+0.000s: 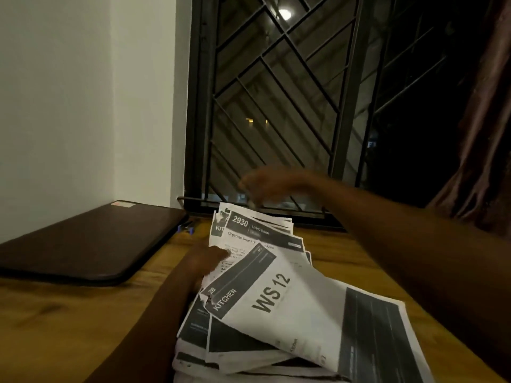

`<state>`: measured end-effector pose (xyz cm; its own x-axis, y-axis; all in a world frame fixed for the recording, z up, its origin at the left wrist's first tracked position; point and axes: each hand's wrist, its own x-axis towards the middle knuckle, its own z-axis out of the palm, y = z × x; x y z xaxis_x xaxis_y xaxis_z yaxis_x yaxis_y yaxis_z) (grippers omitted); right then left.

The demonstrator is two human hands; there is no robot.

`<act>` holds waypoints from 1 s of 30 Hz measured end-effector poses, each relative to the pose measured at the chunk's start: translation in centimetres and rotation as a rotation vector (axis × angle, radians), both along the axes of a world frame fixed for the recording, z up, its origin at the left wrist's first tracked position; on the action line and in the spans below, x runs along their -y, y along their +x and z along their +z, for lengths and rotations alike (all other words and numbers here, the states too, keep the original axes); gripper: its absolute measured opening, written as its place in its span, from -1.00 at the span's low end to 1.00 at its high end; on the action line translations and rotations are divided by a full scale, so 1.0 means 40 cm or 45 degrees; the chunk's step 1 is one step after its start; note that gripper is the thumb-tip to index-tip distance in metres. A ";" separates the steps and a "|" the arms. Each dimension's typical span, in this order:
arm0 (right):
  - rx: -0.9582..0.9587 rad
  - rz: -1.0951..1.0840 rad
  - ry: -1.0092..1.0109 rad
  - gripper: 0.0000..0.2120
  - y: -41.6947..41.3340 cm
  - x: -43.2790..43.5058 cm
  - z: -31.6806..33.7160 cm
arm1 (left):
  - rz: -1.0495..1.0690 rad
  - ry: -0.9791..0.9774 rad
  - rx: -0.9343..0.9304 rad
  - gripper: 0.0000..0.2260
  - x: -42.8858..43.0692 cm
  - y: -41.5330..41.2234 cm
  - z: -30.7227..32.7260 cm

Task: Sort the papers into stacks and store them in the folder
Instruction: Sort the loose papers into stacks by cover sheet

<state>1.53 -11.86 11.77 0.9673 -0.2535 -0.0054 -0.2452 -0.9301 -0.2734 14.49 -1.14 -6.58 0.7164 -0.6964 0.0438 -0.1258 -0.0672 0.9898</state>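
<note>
**Wooden desk under a barred night window, papers in two heaps**

Honey-coloured wood makes up the table (69,322), lit dimly. Nearest, at five o'clock in the view, lies a loose pile of black-and-white printed paper sheets (243,346), fanned and uneven. On top of it a white sheet headed "KITCHEN" and "WS 12" (290,299) curls up off the pile, its dark header corner raised toward eleven o'clock.

At that corner is the left hand (206,259), its forearm coming in from seven o'clock. The thumb lies flat, pointing to three o'clock. The fingers are hidden behind the raised sheet, so I cannot tell whether they grip it.

Farther on, at twelve o'clock from the near pile and touching it, sits a second stack of printed sheets topped by one marked "2930 LIVING ROOM" (262,233).

Above its far end hangs the right hand (268,183), its arm entering from four o'clock. It is blurred and I cannot tell whether it holds anything.

At nine o'clock from the stacks a dark brown flat closed case with rounded corners (91,239) rests on the table. Whether it is the folder I cannot tell. A small blue object (184,230) lies just beside its corner.

Beyond are a white wall (69,92), a black metal window grille (276,92) and, at two o'clock, a reddish-brown curtain (481,134).
</note>
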 end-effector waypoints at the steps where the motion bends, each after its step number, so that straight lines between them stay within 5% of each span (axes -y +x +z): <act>1: -0.117 -0.130 -0.043 -0.49 -0.036 0.038 -0.036 | 0.017 0.026 -0.002 -0.84 0.002 0.001 0.002; 4: -0.380 -0.515 0.051 -0.37 -0.161 0.134 -0.166 | 0.038 0.012 0.025 -0.86 -0.006 -0.012 0.013; 12: -0.274 -0.548 0.131 -0.12 -0.203 0.142 -0.263 | 0.124 -0.132 0.051 -0.78 -0.007 0.014 -0.015; 18: -0.183 -0.611 -0.313 -0.53 -0.226 0.184 -0.242 | 0.203 -0.220 0.035 -0.88 -0.030 -0.008 0.006; 24: 0.331 -0.952 -0.081 -0.70 -0.269 0.286 -0.238 | 0.183 -0.210 -0.095 -0.86 -0.025 -0.003 0.007; 30: 0.617 -0.886 0.425 -0.88 -0.220 0.203 -0.349 | 0.108 -0.351 -0.156 -0.86 -0.022 -0.028 0.025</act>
